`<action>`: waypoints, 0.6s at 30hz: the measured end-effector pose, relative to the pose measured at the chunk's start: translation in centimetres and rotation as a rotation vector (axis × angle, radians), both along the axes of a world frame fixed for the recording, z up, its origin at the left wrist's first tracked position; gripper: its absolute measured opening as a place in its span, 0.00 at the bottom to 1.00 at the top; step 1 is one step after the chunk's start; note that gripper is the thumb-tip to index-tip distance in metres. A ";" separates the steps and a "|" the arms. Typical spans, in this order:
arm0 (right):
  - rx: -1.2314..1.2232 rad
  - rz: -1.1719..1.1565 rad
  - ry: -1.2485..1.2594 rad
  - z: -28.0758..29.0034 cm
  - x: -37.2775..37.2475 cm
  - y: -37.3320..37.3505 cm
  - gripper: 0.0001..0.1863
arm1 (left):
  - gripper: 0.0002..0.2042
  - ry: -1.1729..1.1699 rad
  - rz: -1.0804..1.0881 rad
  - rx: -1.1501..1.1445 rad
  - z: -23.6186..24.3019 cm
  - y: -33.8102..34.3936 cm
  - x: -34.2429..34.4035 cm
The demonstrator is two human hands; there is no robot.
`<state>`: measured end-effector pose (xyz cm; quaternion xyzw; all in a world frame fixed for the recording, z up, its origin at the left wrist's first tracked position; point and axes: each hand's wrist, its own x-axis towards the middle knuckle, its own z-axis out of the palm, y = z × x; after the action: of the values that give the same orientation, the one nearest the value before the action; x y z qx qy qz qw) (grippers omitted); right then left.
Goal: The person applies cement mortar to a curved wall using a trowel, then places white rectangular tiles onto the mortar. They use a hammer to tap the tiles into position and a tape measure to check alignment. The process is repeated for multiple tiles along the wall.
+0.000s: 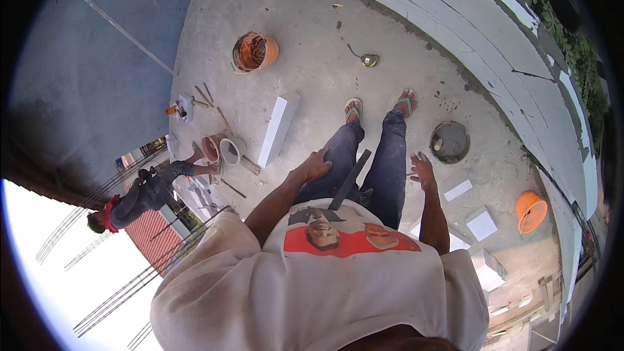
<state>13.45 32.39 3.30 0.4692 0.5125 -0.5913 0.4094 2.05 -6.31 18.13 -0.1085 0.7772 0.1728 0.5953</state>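
Note:
My left hand (314,165) hangs beside my left thigh, fingers loosely bent, with nothing visible in it. My right hand (422,171) is out beside my right leg, its fingers apart and no object plainly in it. A dark flat strip (351,179) hangs from my waist between my legs. Left of my left hand, a long white block (279,129) lies on the concrete floor. Right of my right hand are a round container of grey mortar (450,142) with a scoop-like thing in it and a small white block (457,190).
A tape measure (369,60) lies ahead of my feet. An orange bucket (264,52) stands ahead left; another orange bucket (532,212) is at right. Blocks (481,223) lie near it. A block wall (455,32) curves along the right. Another person (153,188) is at left by two buckets (232,151).

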 end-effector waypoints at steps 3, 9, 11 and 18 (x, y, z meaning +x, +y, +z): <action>0.142 0.583 0.212 1.0 -0.4 -3.7 0.47 | 0.43 -0.022 0.130 -0.093 -0.3 -1.6 3.9; 0.255 1.542 0.297 3.7 -9.4 -8.0 0.32 | 0.51 -0.113 0.393 -0.216 -2.6 -6.4 13.3; 0.277 1.672 0.306 -1.2 -10.0 -9.1 0.28 | 0.53 -0.138 0.446 -0.274 -3.5 -8.4 15.3; 0.201 1.951 0.560 -8.0 -12.7 -32.6 0.29 | 0.56 -0.014 0.678 -0.293 -9.9 -15.4 21.5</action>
<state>0.77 -0.16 -4.66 -0.2759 0.7960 -0.0428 0.5371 23.60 -21.67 8.21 -0.4451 0.7096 0.2464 0.4875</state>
